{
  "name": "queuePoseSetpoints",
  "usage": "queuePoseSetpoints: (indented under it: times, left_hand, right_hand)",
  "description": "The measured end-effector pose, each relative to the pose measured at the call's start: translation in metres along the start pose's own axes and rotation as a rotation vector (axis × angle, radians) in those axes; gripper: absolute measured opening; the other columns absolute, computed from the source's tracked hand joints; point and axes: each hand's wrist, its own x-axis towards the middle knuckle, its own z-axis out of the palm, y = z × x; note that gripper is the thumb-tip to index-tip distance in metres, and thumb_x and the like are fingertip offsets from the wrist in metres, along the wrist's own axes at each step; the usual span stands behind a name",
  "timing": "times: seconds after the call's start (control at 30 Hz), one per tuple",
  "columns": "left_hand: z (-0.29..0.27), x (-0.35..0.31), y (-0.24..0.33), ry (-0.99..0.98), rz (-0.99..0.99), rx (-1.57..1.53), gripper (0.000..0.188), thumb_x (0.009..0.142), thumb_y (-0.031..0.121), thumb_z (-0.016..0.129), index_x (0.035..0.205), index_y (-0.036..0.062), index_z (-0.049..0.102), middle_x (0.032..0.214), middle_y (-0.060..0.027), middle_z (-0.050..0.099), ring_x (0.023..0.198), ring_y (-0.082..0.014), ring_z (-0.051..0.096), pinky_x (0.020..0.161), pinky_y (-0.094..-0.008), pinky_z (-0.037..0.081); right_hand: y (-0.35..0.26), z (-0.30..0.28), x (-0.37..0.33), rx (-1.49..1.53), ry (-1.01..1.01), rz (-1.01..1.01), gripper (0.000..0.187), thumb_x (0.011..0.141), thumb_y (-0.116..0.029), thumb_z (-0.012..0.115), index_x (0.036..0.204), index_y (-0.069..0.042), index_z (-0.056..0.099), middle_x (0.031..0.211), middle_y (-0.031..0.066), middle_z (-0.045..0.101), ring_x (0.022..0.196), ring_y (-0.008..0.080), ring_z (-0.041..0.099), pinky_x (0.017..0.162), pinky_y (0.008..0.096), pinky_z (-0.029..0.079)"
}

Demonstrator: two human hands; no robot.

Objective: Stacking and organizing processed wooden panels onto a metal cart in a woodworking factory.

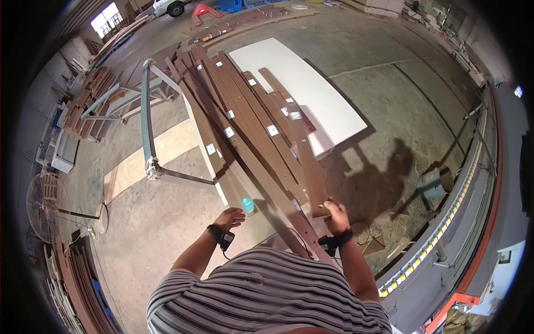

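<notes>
A stack of long brown boards [261, 142] with small white labels runs away from me. At its right side my right hand [336, 217] is closed round the near end of a brown board [312, 175]. My left hand [229, 218] is just off the near end of the leftmost board [231, 183], which bears a teal sticker [248, 205]. Its fingers are loosely stretched with nothing visible in them. Dark bands with small devices circle both wrists.
A white panel [303, 89] lies beyond the boards at the right. On the left stands a metal trestle [147, 111], with a plywood sheet [150, 158] on the floor behind it. A standing fan [44, 206] is farther left. A metal bin [436, 183] stands at the right.
</notes>
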Motion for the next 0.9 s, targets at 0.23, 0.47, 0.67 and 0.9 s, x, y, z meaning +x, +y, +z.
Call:
queuePoseSetpoints:
  times: [0.23,0.47,0.67,0.9]
  left_hand:
    - [-0.034,-0.016,-0.017,0.081,0.016,-0.12,0.037,0.085,0.025,0.056,0.115,0.0066,0.047,0.102,-0.0087,0.059,0.092,-0.0203,0.058,0.078,-0.033,0.045]
    - [-0.038,-0.03,-0.021,0.115,0.025,-0.175,0.03,0.086,0.025,0.055,0.11,0.0064,0.05,0.099,-0.0081,0.059,0.092,-0.0196,0.057,0.077,-0.033,0.046]
    - [-0.037,-0.01,-0.025,0.11,0.024,-0.167,0.032,0.086,0.024,0.053,0.111,0.0056,0.049,0.097,-0.0082,0.06,0.085,-0.0196,0.059,0.071,-0.0315,0.046]
    - [-0.036,0.065,-0.037,0.116,-0.093,-0.244,0.025,0.086,0.02,0.049,0.108,0.0079,0.049,0.092,-0.0095,0.06,0.078,-0.0199,0.06,0.063,-0.0327,0.045]
  right_hand:
    - [0.04,-0.008,0.13,0.134,-0.089,0.136,0.017,0.081,-0.009,0.055,0.097,-0.002,0.055,0.1,0.0095,0.06,0.089,0.0262,0.06,0.078,0.0344,0.046]
    - [0.001,0.032,0.174,0.309,-0.003,0.241,0.054,0.088,-0.027,0.053,0.122,0.004,0.025,0.12,0.0279,0.04,0.109,0.0386,0.047,0.095,0.0478,0.041]
    - [0.073,-0.039,0.072,0.062,-0.092,0.284,0.033,0.087,-0.026,0.05,0.104,0.002,0.05,0.096,0.019,0.06,0.094,0.0288,0.059,0.08,0.0403,0.05]
    - [0.126,-0.195,-0.076,0.32,0.599,0.288,0.014,0.084,-0.017,0.048,0.087,-0.003,0.051,0.076,0.0129,0.06,0.07,0.0257,0.059,0.071,0.0423,0.051]
